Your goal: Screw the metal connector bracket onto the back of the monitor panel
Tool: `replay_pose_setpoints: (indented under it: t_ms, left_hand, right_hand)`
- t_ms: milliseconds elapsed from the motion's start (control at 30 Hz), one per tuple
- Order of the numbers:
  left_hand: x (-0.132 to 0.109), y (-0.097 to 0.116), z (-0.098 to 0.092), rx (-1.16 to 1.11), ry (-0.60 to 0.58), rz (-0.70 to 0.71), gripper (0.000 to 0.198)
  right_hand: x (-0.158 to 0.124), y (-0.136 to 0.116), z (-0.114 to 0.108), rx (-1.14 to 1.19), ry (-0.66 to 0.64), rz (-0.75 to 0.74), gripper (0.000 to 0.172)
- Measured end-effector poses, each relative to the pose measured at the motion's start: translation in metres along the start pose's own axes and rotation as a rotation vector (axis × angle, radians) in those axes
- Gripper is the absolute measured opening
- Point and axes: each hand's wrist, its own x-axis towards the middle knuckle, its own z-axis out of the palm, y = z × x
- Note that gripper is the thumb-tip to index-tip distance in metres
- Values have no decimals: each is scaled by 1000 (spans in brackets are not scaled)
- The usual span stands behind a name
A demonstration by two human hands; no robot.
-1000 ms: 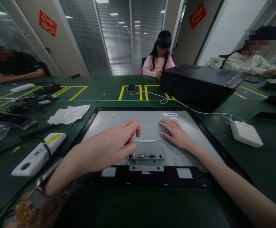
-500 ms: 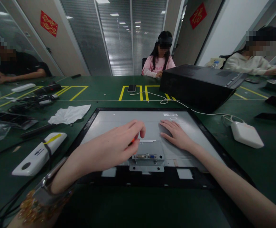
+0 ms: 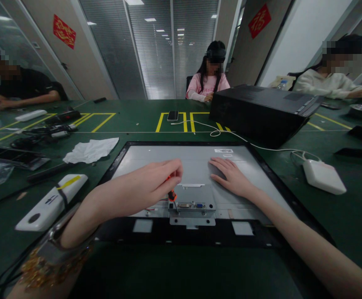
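My left hand [image 3: 164,176] is closed round the handle of an orange and black screwdriver [image 3: 172,196]. The shaft points down at the left end of a metal bracket [image 3: 192,216] that carries a white and a blue video port [image 3: 199,205]; whether the tip touches a screw I cannot tell. That bracket sits at the near edge of a flat display panel [image 3: 143,160], grey metal back up, in a black frame. Flat on the panel, right of the bracket, my right hand [image 3: 231,176] lies with its fingers stretched out and holds nothing.
A white device with a black cable [image 3: 52,203] and a crumpled tissue [image 3: 90,150] lie left of the panel. Behind it stand a large black case [image 3: 262,112] and a phone [image 3: 172,116]. A white adapter [image 3: 323,176] lies at right. Several people sit around the table.
My left hand has shifted slightly left and turned, so more of the screwdriver shows below its fingers. My right hand stays in place on the panel.
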Motion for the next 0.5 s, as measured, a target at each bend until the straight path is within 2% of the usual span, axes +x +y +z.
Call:
replay_pose_setpoints:
  t_ms: [300, 500]
  left_hand:
    - [-8, 1, -7, -51, -85, 75, 12]
    - [-13, -11, -7, -39, -98, 115, 13]
  right_hand:
    - [0, -1, -1, 2, -10, 6, 56]
    - [0, 0, 0, 3, -2, 5, 55]
